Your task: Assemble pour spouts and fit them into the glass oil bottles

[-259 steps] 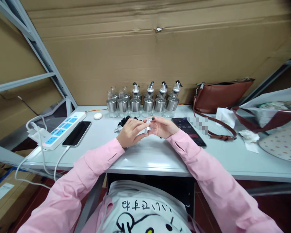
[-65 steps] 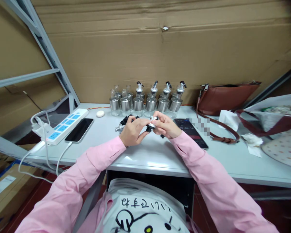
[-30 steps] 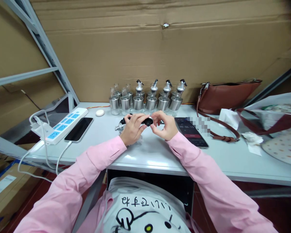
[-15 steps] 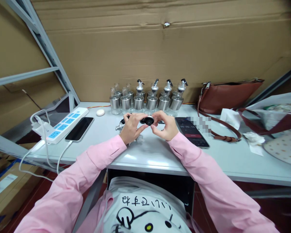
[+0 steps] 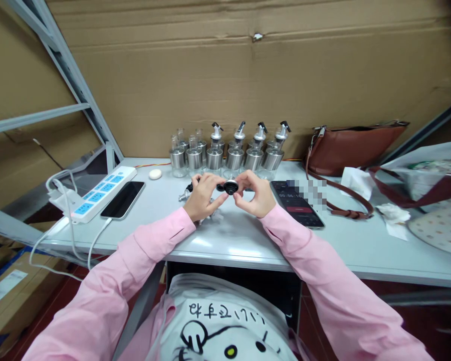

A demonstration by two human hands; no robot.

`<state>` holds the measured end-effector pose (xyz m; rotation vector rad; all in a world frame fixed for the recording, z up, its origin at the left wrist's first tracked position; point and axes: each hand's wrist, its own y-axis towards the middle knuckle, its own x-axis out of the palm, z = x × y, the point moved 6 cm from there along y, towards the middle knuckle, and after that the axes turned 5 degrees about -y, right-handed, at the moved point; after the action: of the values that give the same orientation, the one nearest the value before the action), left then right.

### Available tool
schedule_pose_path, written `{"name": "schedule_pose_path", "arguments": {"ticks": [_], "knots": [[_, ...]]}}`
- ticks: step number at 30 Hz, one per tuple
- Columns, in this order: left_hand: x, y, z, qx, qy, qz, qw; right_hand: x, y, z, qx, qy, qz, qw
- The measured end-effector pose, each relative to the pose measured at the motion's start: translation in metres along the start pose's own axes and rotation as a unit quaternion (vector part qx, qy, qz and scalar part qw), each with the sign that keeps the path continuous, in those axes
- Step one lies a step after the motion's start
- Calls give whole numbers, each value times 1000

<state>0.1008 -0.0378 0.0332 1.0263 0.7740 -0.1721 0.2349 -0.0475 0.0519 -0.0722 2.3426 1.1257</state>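
Black and ribbed, one stopper (image 5: 231,187) with a pale rim is held above the grey table (image 5: 244,233), its ribbed end towards the person. The right hand (image 5: 258,194) has it from the right, thumb and forefinger narrowed on its edge; the left hand (image 5: 204,196) is at its left, thumb and forefinger a little parted, and I cannot tell whether their tips touch it. Left of the stopper, partly covered by the left hand, lie black parts (image 5: 190,187), too hidden to count, and one silver spout (image 5: 184,195). Beyond the stopper stand six steel-sleeved bottles (image 5: 234,159) in a front row, four of them topped with pourers (image 5: 239,131); at least two more show behind. Well left of the stopper are one white disc (image 5: 155,174), one phone (image 5: 123,200) and one power strip (image 5: 104,194). Right of it lies a second phone (image 5: 298,208); farther right, one brown bag (image 5: 357,149) and two white papers (image 5: 394,214).
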Motion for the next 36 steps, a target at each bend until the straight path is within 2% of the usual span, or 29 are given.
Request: {"name": "schedule_pose_path", "arguments": {"ticks": [10,16,25,36], "knots": [[3,2,0,-1,-9,-34,999,1,0,0,4,-6,-14,1000],[2,1,2,7,-15,-36,999,6,0,1,-3,3,-41,999],[3,3,3,2,1,-48,999,7,0,0,3,4,-51,999],[1,3,3,6,5,-26,1000,11,-1,1,-8,-14,-70,997]]}}
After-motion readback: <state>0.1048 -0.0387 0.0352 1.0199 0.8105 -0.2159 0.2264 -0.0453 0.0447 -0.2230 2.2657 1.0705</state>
